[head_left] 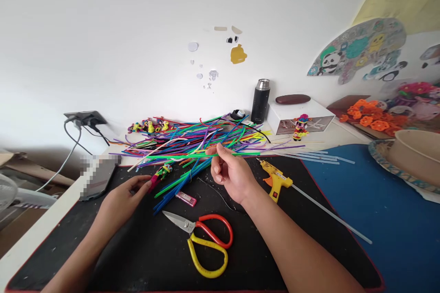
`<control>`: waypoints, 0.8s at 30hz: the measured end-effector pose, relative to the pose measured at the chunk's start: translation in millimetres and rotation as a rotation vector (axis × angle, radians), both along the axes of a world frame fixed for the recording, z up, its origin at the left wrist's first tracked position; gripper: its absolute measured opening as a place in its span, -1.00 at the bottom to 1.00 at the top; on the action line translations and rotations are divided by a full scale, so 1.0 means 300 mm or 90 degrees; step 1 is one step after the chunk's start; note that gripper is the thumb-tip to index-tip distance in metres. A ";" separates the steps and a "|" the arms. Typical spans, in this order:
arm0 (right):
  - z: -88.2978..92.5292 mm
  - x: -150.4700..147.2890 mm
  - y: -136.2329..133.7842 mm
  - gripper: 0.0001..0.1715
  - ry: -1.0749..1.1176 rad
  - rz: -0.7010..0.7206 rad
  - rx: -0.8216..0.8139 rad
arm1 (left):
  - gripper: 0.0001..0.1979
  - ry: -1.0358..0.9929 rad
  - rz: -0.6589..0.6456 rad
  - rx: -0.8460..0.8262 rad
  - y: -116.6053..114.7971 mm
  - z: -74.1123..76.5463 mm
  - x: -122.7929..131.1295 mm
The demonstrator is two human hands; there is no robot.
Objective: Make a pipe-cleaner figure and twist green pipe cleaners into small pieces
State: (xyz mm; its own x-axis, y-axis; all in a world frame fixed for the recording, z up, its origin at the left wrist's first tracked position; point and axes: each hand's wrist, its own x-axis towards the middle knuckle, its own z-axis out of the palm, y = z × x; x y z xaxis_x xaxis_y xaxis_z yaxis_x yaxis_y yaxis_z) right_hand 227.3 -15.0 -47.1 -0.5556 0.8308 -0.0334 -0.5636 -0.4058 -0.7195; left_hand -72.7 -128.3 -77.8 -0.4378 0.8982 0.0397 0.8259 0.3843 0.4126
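Note:
A small pipe-cleaner doll in pink, green and yellow lies between the fingers of my left hand, at the left of the black mat. My right hand is raised near the middle, thumb and forefinger pinched on a long green pipe cleaner that extends to both sides. Part of it is hidden by my fingers. Below the hands rest scissors with one red and one yellow handle, blades closed. A small pink packet sits beside blue pipe cleaners.
Behind my hands is a heap of coloured pipe cleaners. A yellow glue gun with a long glue stick lies right. Further back stand a black flask, a white box and another doll. A phone is at left.

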 end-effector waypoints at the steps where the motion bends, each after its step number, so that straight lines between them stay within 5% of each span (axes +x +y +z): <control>1: -0.002 0.000 0.000 -0.46 0.001 0.000 0.000 | -0.33 0.022 0.001 -0.011 -0.002 0.006 0.005; 9: -0.009 -0.004 0.001 -0.48 0.006 -0.001 0.003 | -0.39 0.069 -0.034 -0.073 -0.021 0.043 0.027; 19: -0.006 -0.006 -0.002 -0.48 0.001 -0.001 0.002 | -0.50 0.068 -0.068 -0.028 -0.025 -0.015 0.007; 24: -0.007 -0.006 -0.002 -0.46 0.000 0.000 0.007 | -0.55 0.110 -0.064 -0.044 -0.026 0.002 0.044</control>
State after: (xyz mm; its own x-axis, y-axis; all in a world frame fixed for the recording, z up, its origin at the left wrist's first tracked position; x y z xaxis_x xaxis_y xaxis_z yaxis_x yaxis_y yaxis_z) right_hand 225.4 -15.6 -49.2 -0.5557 0.8310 -0.0243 -0.5634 -0.3979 -0.7241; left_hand -59.4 -136.1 -77.2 -0.3384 0.9400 0.0424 0.9174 0.3196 0.2370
